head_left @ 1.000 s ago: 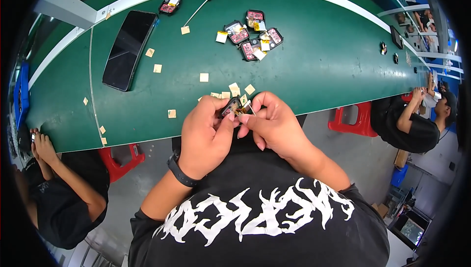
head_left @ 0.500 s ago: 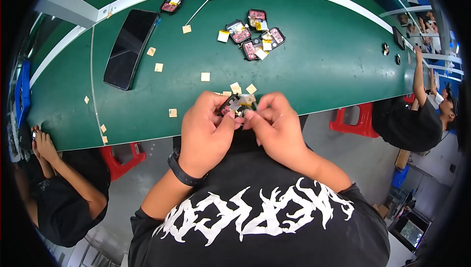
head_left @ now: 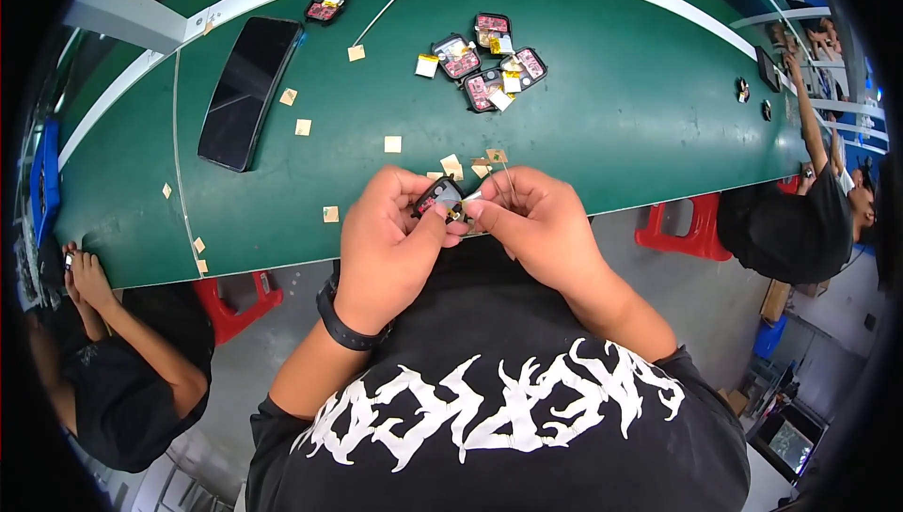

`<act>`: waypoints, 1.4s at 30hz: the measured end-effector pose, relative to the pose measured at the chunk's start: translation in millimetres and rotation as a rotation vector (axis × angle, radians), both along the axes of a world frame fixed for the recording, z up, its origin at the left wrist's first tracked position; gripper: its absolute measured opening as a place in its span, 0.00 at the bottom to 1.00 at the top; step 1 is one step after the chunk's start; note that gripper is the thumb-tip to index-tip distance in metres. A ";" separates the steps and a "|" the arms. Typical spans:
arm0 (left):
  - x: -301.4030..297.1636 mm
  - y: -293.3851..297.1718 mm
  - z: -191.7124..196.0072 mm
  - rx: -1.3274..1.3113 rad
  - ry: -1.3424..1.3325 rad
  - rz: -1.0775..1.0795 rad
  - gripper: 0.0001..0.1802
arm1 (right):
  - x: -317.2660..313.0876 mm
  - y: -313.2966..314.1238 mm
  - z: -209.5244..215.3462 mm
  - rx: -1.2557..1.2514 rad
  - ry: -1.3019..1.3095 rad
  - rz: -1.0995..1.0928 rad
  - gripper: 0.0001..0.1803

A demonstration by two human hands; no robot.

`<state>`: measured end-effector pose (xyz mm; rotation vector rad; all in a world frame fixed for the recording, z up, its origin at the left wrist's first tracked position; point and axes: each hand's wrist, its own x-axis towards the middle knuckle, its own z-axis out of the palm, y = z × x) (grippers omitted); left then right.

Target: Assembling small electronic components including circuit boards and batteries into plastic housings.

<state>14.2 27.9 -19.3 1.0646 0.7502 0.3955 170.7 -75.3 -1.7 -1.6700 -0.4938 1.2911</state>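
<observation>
My left hand (head_left: 384, 230) is closed around a small black device casing (head_left: 438, 195) with a pinkish-red circuit board inside. My right hand (head_left: 531, 220) pinches a small silvery-white battery (head_left: 471, 198) with a yellow end, right beside the casing's edge. Thin metal tweezers (head_left: 509, 181) are tucked in the same hand, their tips pointing away from me. At those tips lies a tan square pad (head_left: 496, 156); whether the tweezers grip it I cannot tell. Several beige adhesive squares (head_left: 451, 167) lie just beyond my hands.
Several open casings with batteries (head_left: 482, 91) sit grouped on the green table (head_left: 621, 108). A black phone (head_left: 246, 94), a screwdriver (head_left: 395, 2) and another casing (head_left: 326, 4) lie far left. Co-workers sit at both sides, by red stools (head_left: 691, 228).
My right hand has turned slightly, and the tweezers now point away over the table. The battery shows more plainly between thumb and finger. My left hand keeps the casing.
</observation>
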 end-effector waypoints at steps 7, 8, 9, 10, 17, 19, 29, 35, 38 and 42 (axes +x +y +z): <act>0.5 2.5 0.6 -0.029 -0.067 0.022 0.07 | -8.7 4.2 6.0 0.079 -0.036 -0.034 0.08; 0.2 1.1 -1.9 -0.028 -0.096 0.026 0.08 | -11.2 2.5 2.3 0.110 -0.120 -0.027 0.07; 0.0 0.5 -3.7 -0.025 -0.125 0.033 0.09 | -12.6 1.8 0.6 0.143 -0.203 -0.018 0.07; -0.2 0.4 -4.5 -0.025 -0.126 0.036 0.09 | -13.1 1.2 1.2 0.142 -0.204 -0.015 0.07; -5.8 1.6 -10.9 -0.020 -0.169 -0.026 0.11 | -11.5 2.9 6.1 0.193 -0.512 0.126 0.05; -7.9 1.8 -12.2 -0.012 -0.176 -0.033 0.12 | -10.4 3.9 2.7 0.209 -0.551 0.157 0.05; -11.8 2.9 -19.3 0.018 -0.291 -0.053 0.14 | -14.8 11.3 3.2 0.192 -0.249 0.038 0.05; -19.5 8.2 -17.9 -0.039 -0.319 -0.116 0.14 | -5.6 16.4 -10.0 0.118 -0.147 -0.014 0.12; -20.7 8.9 -18.7 -0.059 -0.346 -0.127 0.13 | -2.1 19.9 -7.7 0.093 -0.018 0.036 0.13; -20.6 11.2 -17.8 -0.042 -0.292 -0.149 0.12 | -0.7 22.9 -4.3 0.042 0.000 0.099 0.11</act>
